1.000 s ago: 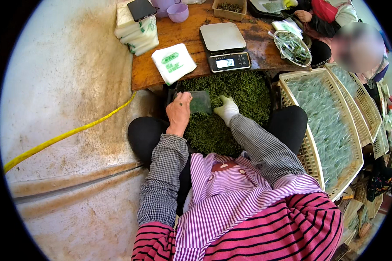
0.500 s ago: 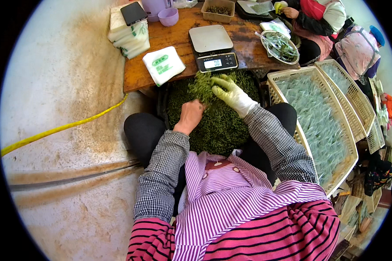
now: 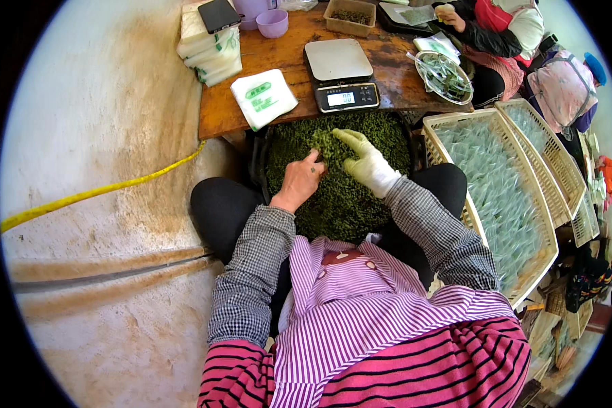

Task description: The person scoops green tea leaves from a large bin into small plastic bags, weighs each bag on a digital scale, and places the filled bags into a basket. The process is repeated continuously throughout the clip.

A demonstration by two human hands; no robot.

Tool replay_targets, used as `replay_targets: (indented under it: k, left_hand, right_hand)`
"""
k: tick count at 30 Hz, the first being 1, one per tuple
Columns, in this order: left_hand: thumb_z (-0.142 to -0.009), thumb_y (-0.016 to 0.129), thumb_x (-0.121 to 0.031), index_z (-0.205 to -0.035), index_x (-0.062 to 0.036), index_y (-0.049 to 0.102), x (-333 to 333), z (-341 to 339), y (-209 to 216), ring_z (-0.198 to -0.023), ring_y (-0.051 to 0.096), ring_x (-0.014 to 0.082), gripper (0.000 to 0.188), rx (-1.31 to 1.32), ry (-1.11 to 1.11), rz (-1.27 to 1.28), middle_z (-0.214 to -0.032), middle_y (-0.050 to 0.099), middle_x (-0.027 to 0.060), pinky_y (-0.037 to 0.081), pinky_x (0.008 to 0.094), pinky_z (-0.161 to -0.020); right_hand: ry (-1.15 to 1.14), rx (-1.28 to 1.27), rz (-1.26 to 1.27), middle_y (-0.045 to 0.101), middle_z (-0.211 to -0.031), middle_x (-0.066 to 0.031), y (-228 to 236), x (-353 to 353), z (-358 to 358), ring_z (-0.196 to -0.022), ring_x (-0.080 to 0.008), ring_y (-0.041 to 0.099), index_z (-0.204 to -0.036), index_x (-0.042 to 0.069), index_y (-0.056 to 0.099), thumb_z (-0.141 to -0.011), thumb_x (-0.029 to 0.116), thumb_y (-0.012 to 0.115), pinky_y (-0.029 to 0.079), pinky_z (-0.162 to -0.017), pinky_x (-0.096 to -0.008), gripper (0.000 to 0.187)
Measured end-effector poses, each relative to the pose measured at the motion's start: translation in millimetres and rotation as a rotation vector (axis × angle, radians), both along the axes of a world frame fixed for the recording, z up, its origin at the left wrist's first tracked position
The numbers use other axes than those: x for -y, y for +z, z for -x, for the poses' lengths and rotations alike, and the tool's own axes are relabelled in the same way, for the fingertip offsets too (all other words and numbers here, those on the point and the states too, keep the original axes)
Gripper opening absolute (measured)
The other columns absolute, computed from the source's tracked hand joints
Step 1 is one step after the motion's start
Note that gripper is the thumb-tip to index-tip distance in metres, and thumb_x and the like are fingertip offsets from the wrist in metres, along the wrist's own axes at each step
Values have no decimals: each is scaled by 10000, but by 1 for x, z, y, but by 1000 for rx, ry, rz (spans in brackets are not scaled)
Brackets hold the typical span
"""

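A dark tub (image 3: 261,153) between my knees is heaped with small green berries (image 3: 347,211) that look like fresh green peppercorns. My bare left hand (image 3: 299,181), a ring on one finger, is over the left of the heap with its fingers curled at a loose clump of green peppercorns (image 3: 328,144). My right hand (image 3: 368,163) wears a pale, green-stained glove. Its fingers reach across the clump's right side, thumb apart from them. The same green behind makes the clump's edges hard to see.
On the wooden table (image 3: 217,109) are a digital scale (image 3: 338,61), white printed bags (image 3: 264,98), a phone (image 3: 219,16) on stacked bags, and a purple bowl (image 3: 273,24). Crates (image 3: 493,197) of clear filled packets stand right. Another person's hand (image 3: 451,18) is at the far right.
The raised clump between my hands has dropped lower and looks smaller. My left fingers have loosened a little. The view has shifted slightly.
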State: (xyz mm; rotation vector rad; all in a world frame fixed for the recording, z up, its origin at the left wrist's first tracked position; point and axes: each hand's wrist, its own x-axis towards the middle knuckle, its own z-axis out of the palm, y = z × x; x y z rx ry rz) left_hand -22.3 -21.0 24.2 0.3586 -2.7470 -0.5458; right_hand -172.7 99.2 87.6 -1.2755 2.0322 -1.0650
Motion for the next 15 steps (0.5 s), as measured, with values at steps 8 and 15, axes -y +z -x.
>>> replay_targets:
  k: [8,15]
  left_hand:
    - [-764,636,-56,-802,-65,629,-4,-1,4,-719,658,326,40,-59,-31,-12,-1250,559,160,545,391,-619]
    - [-769,639,-53,-792,-43,605,-2,-4,10,-721,662,311,43,-81,-2,-23,-1259,557,122,547,378,-611]
  right_hand:
    - [-164,368,-237,568,-1213,-155,-35,25,-9,-1072,-249,577,-1378,46,424,-802,130,697,445,-949,-355,642]
    - [56,-178,-72,434,-1362,-198,-20,-2,0,-1204,-341,490,-1340,173,504,-735,101,665,420,-1001,-384,630]
